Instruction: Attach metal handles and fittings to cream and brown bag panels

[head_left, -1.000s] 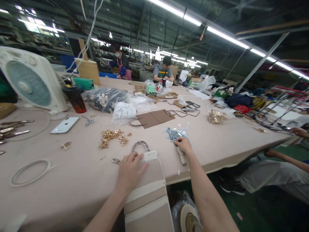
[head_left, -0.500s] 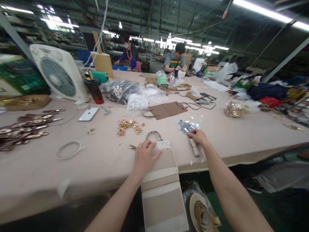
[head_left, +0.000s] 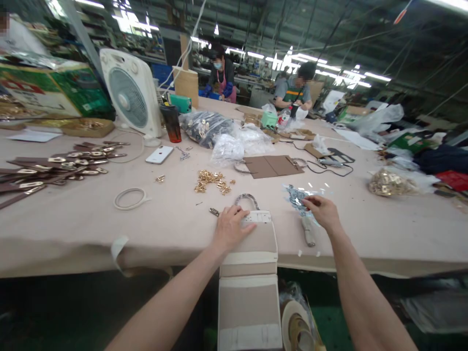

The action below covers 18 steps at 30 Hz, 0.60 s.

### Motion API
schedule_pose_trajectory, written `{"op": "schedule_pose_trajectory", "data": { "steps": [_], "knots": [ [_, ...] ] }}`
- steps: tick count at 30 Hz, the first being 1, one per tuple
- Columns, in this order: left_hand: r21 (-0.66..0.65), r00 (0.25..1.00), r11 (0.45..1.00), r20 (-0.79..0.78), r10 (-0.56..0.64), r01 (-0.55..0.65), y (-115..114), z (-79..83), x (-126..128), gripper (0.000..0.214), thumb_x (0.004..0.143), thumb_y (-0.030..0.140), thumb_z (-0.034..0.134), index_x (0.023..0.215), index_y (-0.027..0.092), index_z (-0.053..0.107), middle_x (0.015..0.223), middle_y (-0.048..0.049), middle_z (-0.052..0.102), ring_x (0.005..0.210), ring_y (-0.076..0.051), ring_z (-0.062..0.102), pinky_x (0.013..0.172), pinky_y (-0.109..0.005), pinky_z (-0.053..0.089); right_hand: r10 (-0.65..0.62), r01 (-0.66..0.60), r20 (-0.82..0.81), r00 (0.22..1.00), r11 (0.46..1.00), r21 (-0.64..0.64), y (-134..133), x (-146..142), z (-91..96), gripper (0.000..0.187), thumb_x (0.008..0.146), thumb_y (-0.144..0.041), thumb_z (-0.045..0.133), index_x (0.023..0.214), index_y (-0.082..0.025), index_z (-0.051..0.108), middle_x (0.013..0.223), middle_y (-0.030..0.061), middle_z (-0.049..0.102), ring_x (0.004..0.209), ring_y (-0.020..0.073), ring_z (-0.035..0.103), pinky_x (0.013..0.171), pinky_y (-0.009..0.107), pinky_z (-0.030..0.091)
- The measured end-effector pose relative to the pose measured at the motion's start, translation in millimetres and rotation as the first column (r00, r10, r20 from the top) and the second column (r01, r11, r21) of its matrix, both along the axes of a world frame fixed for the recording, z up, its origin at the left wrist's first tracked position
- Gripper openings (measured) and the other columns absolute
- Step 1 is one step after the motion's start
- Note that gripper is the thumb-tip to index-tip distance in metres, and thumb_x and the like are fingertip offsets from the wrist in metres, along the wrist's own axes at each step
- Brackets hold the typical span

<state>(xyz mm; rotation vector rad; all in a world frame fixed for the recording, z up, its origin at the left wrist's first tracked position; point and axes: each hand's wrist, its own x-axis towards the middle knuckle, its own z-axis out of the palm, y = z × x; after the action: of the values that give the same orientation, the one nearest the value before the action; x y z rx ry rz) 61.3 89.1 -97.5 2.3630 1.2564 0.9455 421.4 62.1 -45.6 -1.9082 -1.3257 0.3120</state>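
Observation:
A long beige bag panel [head_left: 248,307] with pale folded bands hangs over the table's front edge. My left hand [head_left: 232,228] lies on its upper end, thumb spread from the fingers, beside a white reinforced strip [head_left: 262,216]. A wrapped curved handle [head_left: 247,197] sticks out beyond that end, and a small metal clasp [head_left: 214,212] lies by my left fingertips. My right hand [head_left: 323,210] is at a heap of small silvery metal pieces [head_left: 295,196] on clear plastic, fingertips pinched together. What is between them is too small to make out. Below this hand lies a wrapped cylindrical tool [head_left: 309,231].
Gold fittings [head_left: 212,181] are heaped left of centre, near a tape roll [head_left: 129,199] and a phone [head_left: 159,154]. Brown straps [head_left: 58,168] with buckles, a fan [head_left: 127,92] and a tumbler [head_left: 170,123] stand left. A brown panel [head_left: 274,166] lies beyond. Two people work across the table.
The view has swung left, so things appear further right. My right hand has shifted slightly off the wrapped tool's top, staying at the silvery pieces. My left hand stays on the panel.

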Motion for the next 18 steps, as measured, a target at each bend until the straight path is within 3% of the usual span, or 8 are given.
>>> {"op": "schedule_pose_trajectory", "data": {
  "steps": [2,5,9,11,14,18],
  "knots": [
    [-0.007,1.0,1.0,-0.006,0.014,-0.014,0,0.1,0,0.045,0.081,0.053,0.082,0.12,0.03,0.072,0.12,-0.0036,0.066,0.11,-0.026,0.057,0.101,-0.044,0.048,0.074,-0.07,-0.113,0.991,0.997,0.041,1,-35,13.5,0.048,0.079,-0.062,0.074,0.092,-0.016,0.076,0.062,0.0039,0.07,0.058,0.0177,0.063,0.057,0.029,0.047],
    [0.001,1.0,1.0,-0.007,0.024,-0.024,-1,0.1,-1,0.047,0.08,0.055,0.083,0.118,0.031,0.072,0.12,-0.0036,0.066,0.111,-0.027,0.057,0.099,-0.044,0.048,0.305,-0.304,-0.238,0.922,0.952,0.041,2,-91,26.2,0.043,0.085,-0.057,0.071,0.098,-0.017,0.076,0.065,0.0027,0.07,0.058,0.0155,0.061,0.058,0.027,0.049],
    [0.024,1.0,1.0,0.005,0.01,-0.01,-2,0.1,-1,0.046,0.081,0.054,0.082,0.119,0.03,0.07,0.117,-0.0046,0.066,0.109,-0.027,0.058,0.098,-0.044,0.048,0.593,-0.624,-0.251,0.765,0.779,-0.06,9,-146,24.4,0.033,0.091,-0.044,0.065,0.11,-0.02,0.077,0.089,0.0043,0.075,0.075,0.0158,0.066,0.073,0.029,0.053],
    [0.034,1.0,0.999,0.017,0.007,-0.008,-3,0.2,-2,0.047,0.082,0.053,0.082,0.121,0.03,0.069,0.117,-0.0053,0.066,0.108,-0.027,0.058,0.097,-0.045,0.049,0.621,-0.667,-0.278,0.733,0.736,-0.117,14,-159,18.6,0.031,0.088,-0.038,0.065,0.111,-0.019,0.075,0.09,0.0035,0.075,0.075,0.0159,0.065,0.073,0.028,0.053],
    [0.041,1.0,0.999,0.025,0.004,-0.005,-3,0.0,-3,0.048,0.081,0.054,0.082,0.122,0.031,0.069,0.119,-0.0058,0.065,0.108,-0.027,0.058,0.097,-0.046,0.049,0.601,-0.656,-0.279,0.749,0.732,-0.186,19,-166,12.5,0.024,0.085,-0.035,0.066,0.099,-0.018,0.074,0.079,0.0015,0.073,0.072,0.0166,0.064,0.07,0.028,0.052],
    [0.038,1.0,0.999,0.018,0.01,-0.01,-2,-1.0,-4,0.046,0.082,0.054,0.082,0.118,0.03,0.069,0.116,-0.0054,0.066,0.108,-0.027,0.058,0.097,-0.045,0.049,0.624,-0.659,-0.215,0.752,0.721,-0.213,24,-168,13.9,0.023,0.085,-0.037,0.067,0.092,-0.018,0.078,0.088,0.0039,0.077,0.083,0.0197,0.067,0.079,0.03,0.052]
  ]
}}
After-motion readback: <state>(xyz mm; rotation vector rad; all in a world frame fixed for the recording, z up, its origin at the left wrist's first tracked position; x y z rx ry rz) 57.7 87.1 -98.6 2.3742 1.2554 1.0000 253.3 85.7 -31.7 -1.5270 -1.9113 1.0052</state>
